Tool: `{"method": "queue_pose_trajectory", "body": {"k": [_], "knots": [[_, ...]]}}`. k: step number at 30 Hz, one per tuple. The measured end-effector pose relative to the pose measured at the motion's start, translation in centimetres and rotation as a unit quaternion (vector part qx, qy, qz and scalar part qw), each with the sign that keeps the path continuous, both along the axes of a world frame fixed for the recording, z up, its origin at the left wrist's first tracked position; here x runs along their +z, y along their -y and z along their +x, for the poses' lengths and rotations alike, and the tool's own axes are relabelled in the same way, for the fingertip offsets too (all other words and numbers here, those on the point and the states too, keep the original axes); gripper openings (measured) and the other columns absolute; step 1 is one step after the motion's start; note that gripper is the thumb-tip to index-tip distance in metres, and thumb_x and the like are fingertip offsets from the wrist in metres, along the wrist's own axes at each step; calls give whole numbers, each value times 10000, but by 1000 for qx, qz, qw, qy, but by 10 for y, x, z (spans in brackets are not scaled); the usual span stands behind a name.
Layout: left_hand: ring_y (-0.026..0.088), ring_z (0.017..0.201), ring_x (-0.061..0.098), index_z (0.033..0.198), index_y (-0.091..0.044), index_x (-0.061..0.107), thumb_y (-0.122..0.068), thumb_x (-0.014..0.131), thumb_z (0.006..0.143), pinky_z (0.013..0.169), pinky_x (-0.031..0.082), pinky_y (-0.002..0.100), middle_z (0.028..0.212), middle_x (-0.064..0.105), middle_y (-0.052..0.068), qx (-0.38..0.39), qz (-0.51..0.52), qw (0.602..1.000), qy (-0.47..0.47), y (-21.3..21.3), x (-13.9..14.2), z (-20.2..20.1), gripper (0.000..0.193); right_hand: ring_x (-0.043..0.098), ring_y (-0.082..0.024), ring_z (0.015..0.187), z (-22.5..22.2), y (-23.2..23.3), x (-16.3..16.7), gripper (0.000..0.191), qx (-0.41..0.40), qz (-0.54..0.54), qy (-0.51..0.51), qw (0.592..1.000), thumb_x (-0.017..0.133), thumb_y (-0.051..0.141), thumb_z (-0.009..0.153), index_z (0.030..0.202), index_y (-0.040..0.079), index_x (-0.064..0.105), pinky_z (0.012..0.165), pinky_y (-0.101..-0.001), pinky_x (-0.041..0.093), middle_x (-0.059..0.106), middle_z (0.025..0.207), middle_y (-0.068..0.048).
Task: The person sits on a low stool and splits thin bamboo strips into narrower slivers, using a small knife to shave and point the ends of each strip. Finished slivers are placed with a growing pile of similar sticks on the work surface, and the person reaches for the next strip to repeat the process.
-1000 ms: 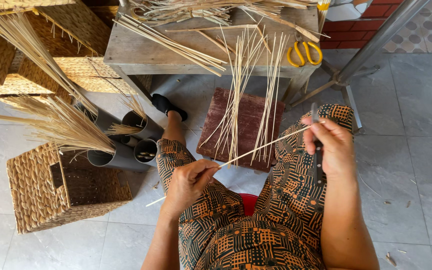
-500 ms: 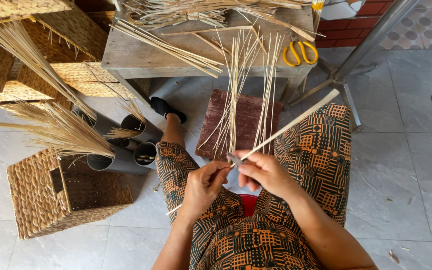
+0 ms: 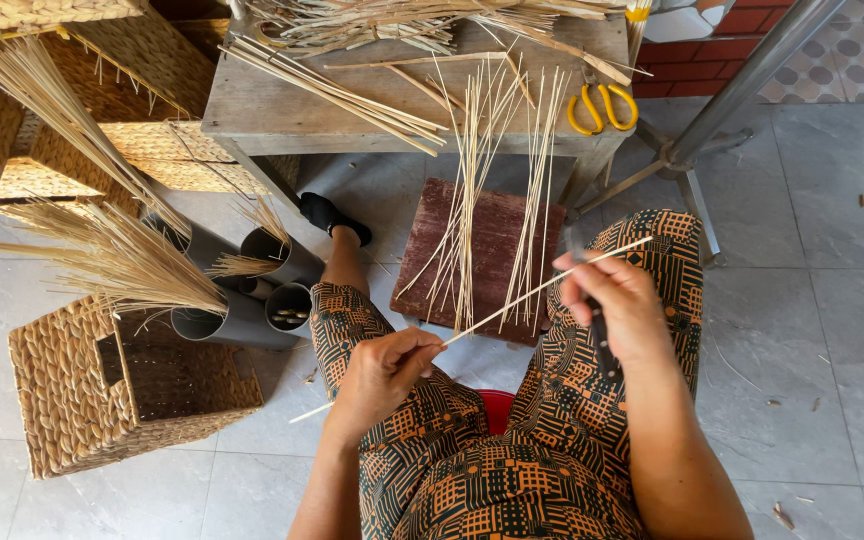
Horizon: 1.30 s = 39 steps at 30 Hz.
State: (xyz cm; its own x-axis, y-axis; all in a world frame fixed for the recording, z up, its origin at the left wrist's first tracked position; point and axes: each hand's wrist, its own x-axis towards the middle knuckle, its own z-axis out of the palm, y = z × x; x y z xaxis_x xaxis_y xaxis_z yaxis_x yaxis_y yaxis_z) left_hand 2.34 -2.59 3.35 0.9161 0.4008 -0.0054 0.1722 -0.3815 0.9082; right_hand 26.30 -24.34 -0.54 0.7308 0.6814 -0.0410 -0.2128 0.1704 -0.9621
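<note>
Both hands, left hand (image 3: 380, 372) and right hand (image 3: 620, 300), grip one thin reed strip (image 3: 512, 305), perhaps a knife too

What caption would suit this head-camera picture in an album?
Seated person's left hand pinches a thin pale reed strip while the right hand grips its far end beside a woven basket.

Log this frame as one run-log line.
left hand: pinches thin reed strip | right hand: grips dark tool at strip | nearby: woven basket, yellow scissors on wooden table

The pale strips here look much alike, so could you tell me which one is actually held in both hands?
The long strip running diagonally from left hand to right hand; the others lie loose over the table.
</note>
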Motion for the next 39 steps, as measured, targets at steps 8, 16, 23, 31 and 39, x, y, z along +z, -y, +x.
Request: {"method": "queue_pose_trajectory", "body": {"k": [8,16,23,31,39], "knots": [[43,602,660,991,-43,760,-88,696,933,555,538,221,704,725,16,79,-21,996,-18,-30,-12,-16,97,515,-103,582,18,21,0,220,-97,81,-19,992,566,127,1075,1217,-2,672,528,-239,414,606,761,-48],[50,806,566,1096,-15,698,-38,632,1056,724,478,192,1023,681,43,333,-19,877,347,-27,-10,-22,81,517,-87,535,-22,-6,2,307,73,23,17,997,528,130,1045,1296,16,662,481,-220,438,654,733,-64],[78,779,570,1121,-28,636,-39,630,1078,710,487,217,989,698,73,353,-82,826,431,-24,7,-40,45,566,-83,552,-71,-32,9,345,324,-18,18,946,515,109,1060,1371,4,622,497,-213,486,710,763,-86],[66,673,549,1043,-36,665,-107,645,1019,620,458,220,983,732,94,234,-365,847,307,25,-32,10,77,548,-65,539,-84,-41,26,501,225,17,19,974,531,114,1018,1506,40,439,492,-195,469,690,749,-66],[122,691,669,1084,-17,723,-206,629,1014,625,534,239,956,778,111,84,-334,932,113,37,-25,20,222,534,-91,550,-57,-37,17,345,94,-14,3,995,552,105,1025,1330,-33,635,502,-211,439,668,745,-80]]}}
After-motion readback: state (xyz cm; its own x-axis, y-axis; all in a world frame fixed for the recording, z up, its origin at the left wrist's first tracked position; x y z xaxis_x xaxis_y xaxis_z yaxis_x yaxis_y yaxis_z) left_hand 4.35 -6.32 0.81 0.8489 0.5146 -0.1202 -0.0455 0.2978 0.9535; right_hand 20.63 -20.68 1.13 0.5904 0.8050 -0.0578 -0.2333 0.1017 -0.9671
